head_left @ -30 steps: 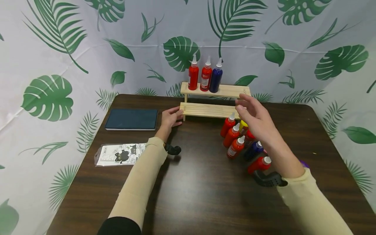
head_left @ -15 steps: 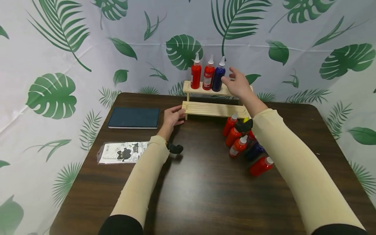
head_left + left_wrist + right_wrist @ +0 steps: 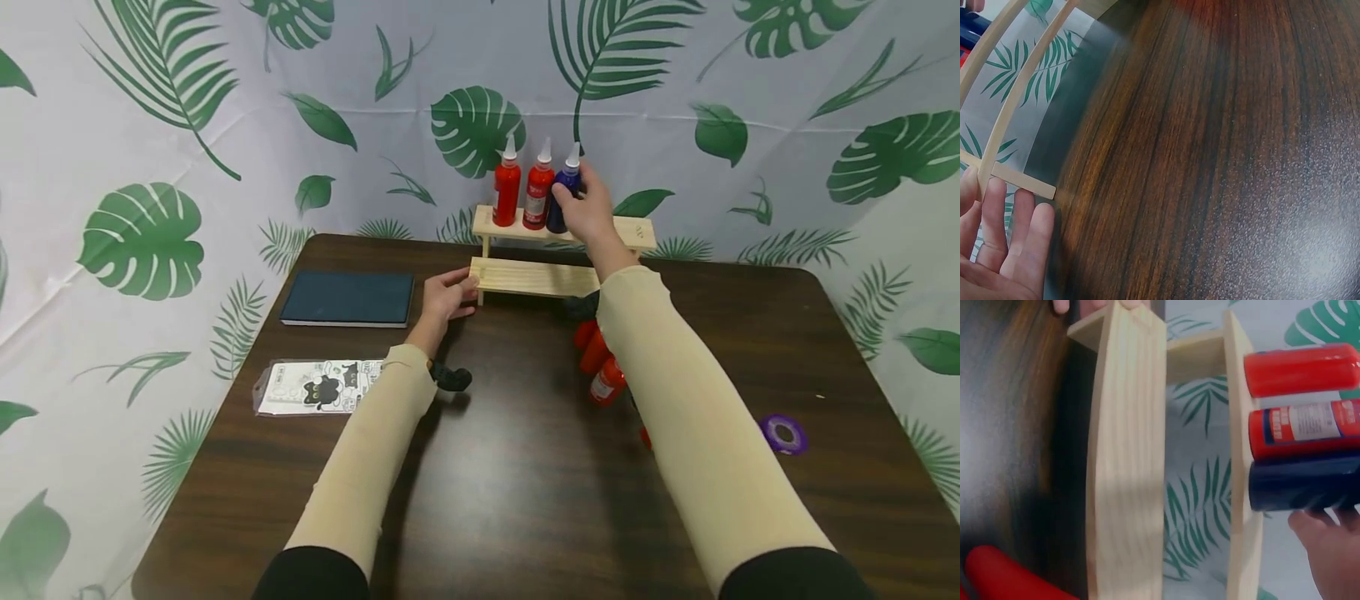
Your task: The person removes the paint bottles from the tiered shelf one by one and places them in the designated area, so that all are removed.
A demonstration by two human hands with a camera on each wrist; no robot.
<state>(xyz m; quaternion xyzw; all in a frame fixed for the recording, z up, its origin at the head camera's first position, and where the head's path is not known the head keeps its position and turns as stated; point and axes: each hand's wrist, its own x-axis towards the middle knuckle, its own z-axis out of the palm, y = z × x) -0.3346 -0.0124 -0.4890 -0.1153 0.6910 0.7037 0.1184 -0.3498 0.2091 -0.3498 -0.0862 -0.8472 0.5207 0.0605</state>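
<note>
A two-tier wooden rack (image 3: 532, 277) stands at the back of the table. On its upper tier, two red squeeze bottles (image 3: 506, 197) and a dark blue squeeze bottle (image 3: 557, 218) stand upright in a row, all with white pointed nozzles. My right hand (image 3: 590, 210) holds the blue bottle from its right side, thumb in front and fingers partly hidden behind it. At the rack's left end my left hand (image 3: 442, 298) grips the lower tier; in the right wrist view the thumb lies on the board (image 3: 1129, 425) and fingers show beside the end leg.
More red bottles (image 3: 606, 383) stand on the table, partly hidden by my right sleeve. A purple tape roll (image 3: 784, 435) lies to the right. On the left are a dark blue book (image 3: 348, 297) and a packet with cat drawings (image 3: 318, 387). A leaf-patterned cloth hangs behind.
My right hand has moved up and left from above the table bottles to the blue bottle and taken hold of it. The left hand has stayed at the rack's end.
</note>
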